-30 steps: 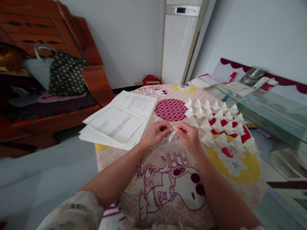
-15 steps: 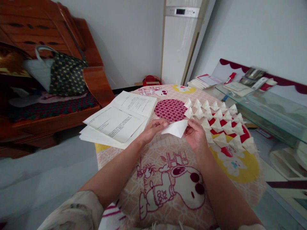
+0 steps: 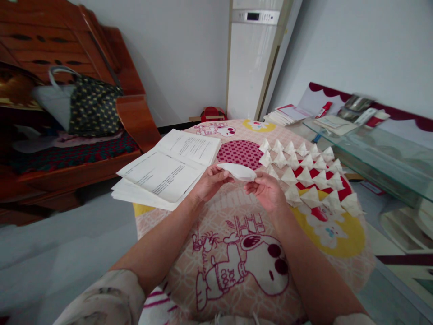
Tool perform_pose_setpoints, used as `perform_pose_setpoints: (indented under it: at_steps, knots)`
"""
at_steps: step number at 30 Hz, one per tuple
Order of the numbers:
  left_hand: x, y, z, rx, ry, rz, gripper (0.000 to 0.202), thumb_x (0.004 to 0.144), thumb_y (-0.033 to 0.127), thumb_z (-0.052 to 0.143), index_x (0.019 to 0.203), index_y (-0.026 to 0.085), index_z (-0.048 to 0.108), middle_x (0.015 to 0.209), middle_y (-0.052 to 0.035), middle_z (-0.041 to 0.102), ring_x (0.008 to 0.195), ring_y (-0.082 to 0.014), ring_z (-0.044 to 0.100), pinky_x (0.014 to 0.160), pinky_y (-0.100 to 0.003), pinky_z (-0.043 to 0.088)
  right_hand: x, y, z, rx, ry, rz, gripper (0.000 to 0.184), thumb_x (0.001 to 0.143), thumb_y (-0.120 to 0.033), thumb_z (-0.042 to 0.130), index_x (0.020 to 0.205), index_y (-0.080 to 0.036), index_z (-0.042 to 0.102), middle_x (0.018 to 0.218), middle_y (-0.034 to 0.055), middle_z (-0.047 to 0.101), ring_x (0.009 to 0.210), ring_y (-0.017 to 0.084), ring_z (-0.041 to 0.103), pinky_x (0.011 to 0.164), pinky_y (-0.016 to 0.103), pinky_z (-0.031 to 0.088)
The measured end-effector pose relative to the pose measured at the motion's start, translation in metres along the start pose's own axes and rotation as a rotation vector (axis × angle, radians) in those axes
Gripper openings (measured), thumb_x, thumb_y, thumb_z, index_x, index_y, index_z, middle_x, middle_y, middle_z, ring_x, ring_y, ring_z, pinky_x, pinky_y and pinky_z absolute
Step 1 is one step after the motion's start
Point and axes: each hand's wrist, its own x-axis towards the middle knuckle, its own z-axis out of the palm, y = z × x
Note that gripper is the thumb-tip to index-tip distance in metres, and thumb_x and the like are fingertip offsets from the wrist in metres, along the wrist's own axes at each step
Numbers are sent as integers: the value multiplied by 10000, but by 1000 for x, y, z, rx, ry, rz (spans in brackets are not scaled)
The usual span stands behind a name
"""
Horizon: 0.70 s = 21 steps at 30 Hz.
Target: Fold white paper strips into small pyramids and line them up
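Observation:
Both hands hold a small white paper piece above the cartoon-print cloth. My left hand pinches its left end. My right hand is under its right end, fingers curled up against it. The paper bows into a shallow curve between them. Just right of my right hand, several folded white paper triangles lie in rows on the cloth. A stack of printed sheets rests left of my left hand.
A wooden bench with a dark patterned bag stands at the left. A white standing air conditioner is behind the table. A glass shelf with booklets and packets sits at the right.
The small folded piece pinched between both hands was opened out into a wider flat sheet, then bent into a curve. Both hands moved slightly apart, then the right hand came back left under the paper.

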Motion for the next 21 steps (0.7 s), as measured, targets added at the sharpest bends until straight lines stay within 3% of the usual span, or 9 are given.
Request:
perform_pose_setpoints:
  at_steps: [2, 4, 8, 12, 16, 21]
  knots:
    - [2, 0, -4, -2, 12, 7, 329, 684, 390, 852, 850, 157, 690, 793, -20, 695, 713, -126, 641, 670, -256, 544, 1, 0, -2, -145, 12, -13, 124, 635, -243, 645, 729, -182, 698, 646, 22, 721, 558, 165, 682, 481, 247, 514]
    - [3, 1, -7, 25, 1, 6, 306, 700, 383, 825, 842, 156, 677, 790, -21, 693, 673, -121, 633, 623, -247, 536, 2, -1, -5, -291, 105, -66, 147, 627, -209, 620, 722, -170, 726, 635, 23, 711, 511, 136, 642, 409, 203, 416]
    - [2, 0, -6, 241, -141, -21, 257, 722, 333, 787, 829, 134, 664, 755, -21, 665, 633, -114, 594, 587, -236, 496, 3, -7, -8, -403, 222, -200, 217, 654, -196, 590, 785, -162, 760, 723, 45, 741, 453, 95, 566, 367, 202, 314]
    - [-2, -3, 0, 433, -267, -2, 246, 767, 326, 751, 855, 128, 634, 743, -3, 611, 626, -92, 531, 573, -215, 422, -1, -11, -4, -386, 34, -209, 277, 728, -250, 622, 956, -178, 764, 905, 66, 771, 498, 105, 610, 386, 212, 351]
    - [-3, -4, 4, 434, -283, 6, 251, 789, 312, 729, 913, 136, 599, 798, -10, 597, 664, -97, 522, 582, -217, 406, -3, -9, 0, -401, -67, -131, 217, 749, -301, 670, 910, -177, 746, 671, 17, 710, 472, 123, 602, 377, 212, 361]
    - [-3, -6, 3, 359, -304, -6, 273, 800, 323, 739, 936, 146, 582, 809, -12, 592, 677, -99, 535, 587, -216, 408, -5, -13, 2, -345, -105, -109, 187, 707, -305, 760, 838, -176, 725, 615, -2, 682, 482, 111, 591, 392, 197, 382]
